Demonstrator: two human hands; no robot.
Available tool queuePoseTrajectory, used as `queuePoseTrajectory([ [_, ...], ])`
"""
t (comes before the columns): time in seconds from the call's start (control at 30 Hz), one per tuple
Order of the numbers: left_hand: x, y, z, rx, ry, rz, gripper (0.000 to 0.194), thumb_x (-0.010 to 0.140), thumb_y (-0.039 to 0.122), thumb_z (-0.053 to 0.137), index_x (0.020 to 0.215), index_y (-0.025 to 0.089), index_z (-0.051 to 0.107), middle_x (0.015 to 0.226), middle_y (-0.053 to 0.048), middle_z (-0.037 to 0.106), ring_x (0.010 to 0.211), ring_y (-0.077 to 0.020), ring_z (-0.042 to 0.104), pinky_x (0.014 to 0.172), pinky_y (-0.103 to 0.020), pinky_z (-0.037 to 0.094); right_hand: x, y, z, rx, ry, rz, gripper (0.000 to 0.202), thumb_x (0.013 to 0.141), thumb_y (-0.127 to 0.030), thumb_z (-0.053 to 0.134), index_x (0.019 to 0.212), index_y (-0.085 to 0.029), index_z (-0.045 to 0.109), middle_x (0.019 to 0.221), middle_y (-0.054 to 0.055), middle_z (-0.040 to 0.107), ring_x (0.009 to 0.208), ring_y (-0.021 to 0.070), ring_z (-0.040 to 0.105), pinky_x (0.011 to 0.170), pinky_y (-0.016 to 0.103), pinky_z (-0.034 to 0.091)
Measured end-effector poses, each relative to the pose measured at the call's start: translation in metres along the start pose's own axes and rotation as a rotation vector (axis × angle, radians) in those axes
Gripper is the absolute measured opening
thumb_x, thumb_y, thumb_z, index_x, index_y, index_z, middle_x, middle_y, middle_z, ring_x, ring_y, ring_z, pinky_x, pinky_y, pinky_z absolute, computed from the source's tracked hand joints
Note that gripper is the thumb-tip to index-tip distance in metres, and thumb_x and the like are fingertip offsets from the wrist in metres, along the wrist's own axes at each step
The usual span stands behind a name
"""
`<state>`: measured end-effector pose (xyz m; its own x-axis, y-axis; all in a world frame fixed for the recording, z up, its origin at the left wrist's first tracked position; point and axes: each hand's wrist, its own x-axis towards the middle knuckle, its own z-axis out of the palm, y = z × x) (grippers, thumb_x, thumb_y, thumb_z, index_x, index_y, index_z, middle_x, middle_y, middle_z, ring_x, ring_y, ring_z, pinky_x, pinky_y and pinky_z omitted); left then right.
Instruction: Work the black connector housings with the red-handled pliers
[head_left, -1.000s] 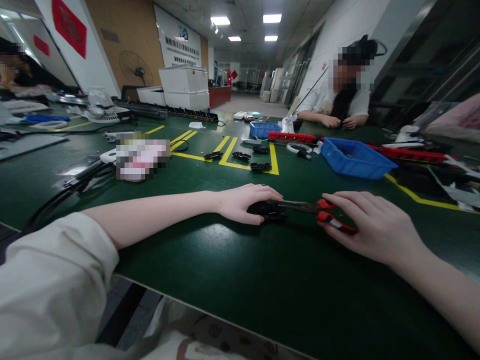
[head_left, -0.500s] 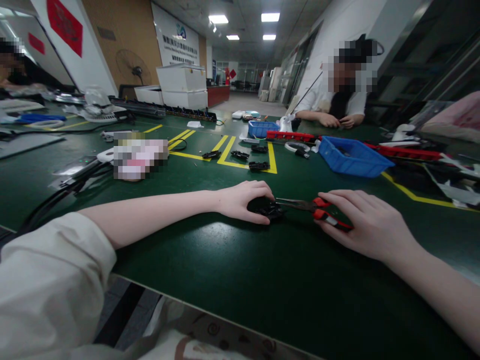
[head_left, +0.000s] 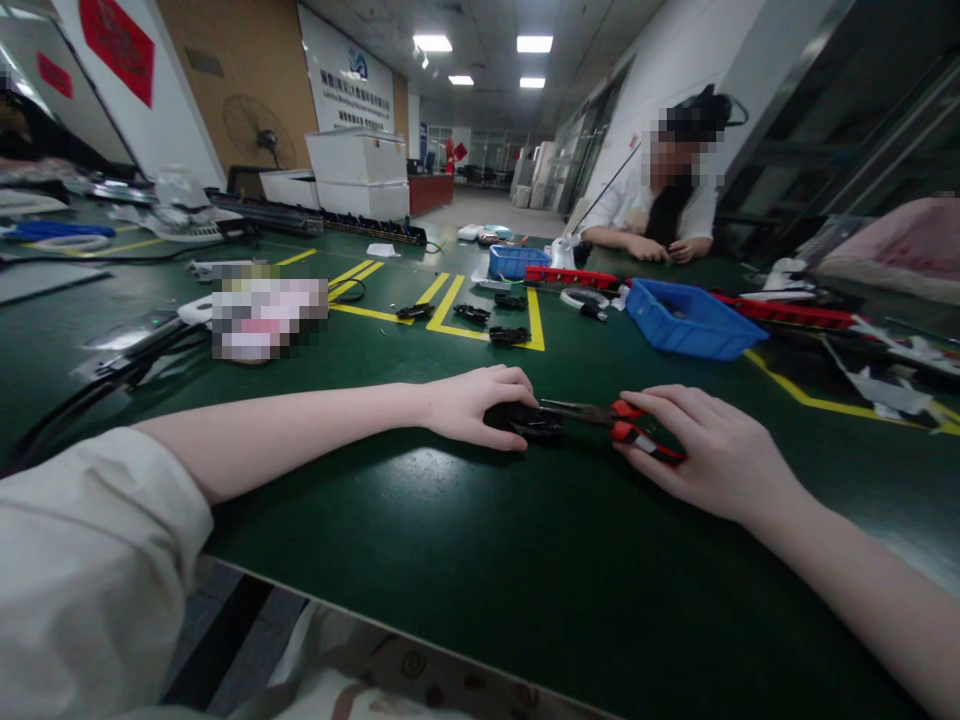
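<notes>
My left hand (head_left: 480,408) is closed around a small black plastic part (head_left: 534,422) on the green table (head_left: 465,560), thumb on the near side and fingers on the far side. In my right hand (head_left: 701,450) is a pair of long-nose pliers (head_left: 619,420) with red and black handles. The pliers' jaws point left and reach the far side of the black part; whether they grip it I cannot tell. Fingers and thumb lie along the two handles, which are spread somewhat apart.
Several similar black parts, one of them here (head_left: 510,335), lie near yellow tape lines beyond my hands. A blue bin (head_left: 690,320) stands at the right, with a smaller blue bin (head_left: 517,262) farther back. Red strips (head_left: 574,276) lie behind. A co-worker (head_left: 660,200) sits across the table.
The whole view has shifted slightly, so things appear a little farther left. My hands, the black part and the pliers keep nearly the same arrangement.
</notes>
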<state>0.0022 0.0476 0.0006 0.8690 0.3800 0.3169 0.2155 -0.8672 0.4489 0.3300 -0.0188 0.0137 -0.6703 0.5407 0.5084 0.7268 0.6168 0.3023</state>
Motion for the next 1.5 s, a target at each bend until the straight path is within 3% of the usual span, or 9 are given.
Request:
queuePoseTrajectory([
  [0.4, 0.0001, 0.0014, -0.0001, -0.056, 0.016, -0.014, 0.033, 0.091, 0.035, 0.071, 0.119, 0.016, 0.069, 0.126, -0.014, 0.064, 0.119, -0.026, 0.061, 0.108, -0.043, 0.049, -0.0015, 0.0019, 0.0028, 0.069, -0.017, 0.004, 0.044, 0.093, -0.037, 0.063, 0.134, -0.024, 0.06, 0.115, 0.014, 0.072, 0.092, 0.0308, 0.072, 0.072, 0.046, 0.059],
  [0.77, 0.0002, 0.0018, -0.0015, 0.025, 0.027, -0.001, 0.044, 0.093, 0.036, 0.066, 0.131, 0.014, 0.069, 0.119, -0.014, 0.067, 0.11, -0.0262, 0.063, 0.101, -0.042, 0.05, -0.001, 0.0024, 0.0035, 0.091, -0.014, -0.022, 0.039, 0.093, -0.036, 0.064, 0.129, -0.02, 0.063, 0.113, 0.014, 0.073, 0.09, 0.027, 0.071, 0.074, 0.041, 0.059],
  [1.0, -0.0001, 0.0037, -0.0026, 0.025, 0.03, -0.009, 0.039, 0.093, 0.035, 0.068, 0.128, 0.017, 0.071, 0.115, -0.011, 0.068, 0.106, -0.0246, 0.064, 0.096, -0.04, 0.05, -0.002, 0.0024, 0.003, 0.192, -0.049, 0.016, 0.039, 0.092, -0.035, 0.064, 0.129, -0.024, 0.064, 0.111, 0.01, 0.074, 0.087, 0.0243, 0.072, 0.071, 0.037, 0.06],
  [1.17, -0.0001, 0.0026, -0.0014, 0.069, 0.044, 0.008, 0.042, 0.092, 0.041, 0.071, 0.126, 0.018, 0.072, 0.113, -0.011, 0.069, 0.104, -0.0253, 0.065, 0.092, -0.039, 0.049, -0.0012, 0.0005, 0.0021, 0.172, -0.056, -0.007, 0.033, 0.094, -0.036, 0.061, 0.123, -0.021, 0.064, 0.105, 0.011, 0.073, 0.083, 0.0217, 0.072, 0.067, 0.033, 0.06],
  [1.5, -0.0001, 0.0028, -0.0011, 0.093, 0.04, 0.023, 0.041, 0.095, 0.038, 0.068, 0.13, 0.016, 0.072, 0.108, -0.011, 0.069, 0.097, -0.0216, 0.064, 0.089, -0.036, 0.05, 0.001, 0.0073, -0.0012, 0.185, -0.101, -0.029, 0.031, 0.094, -0.037, 0.061, 0.121, -0.021, 0.064, 0.107, 0.011, 0.072, 0.085, 0.0231, 0.072, 0.071, 0.036, 0.061],
])
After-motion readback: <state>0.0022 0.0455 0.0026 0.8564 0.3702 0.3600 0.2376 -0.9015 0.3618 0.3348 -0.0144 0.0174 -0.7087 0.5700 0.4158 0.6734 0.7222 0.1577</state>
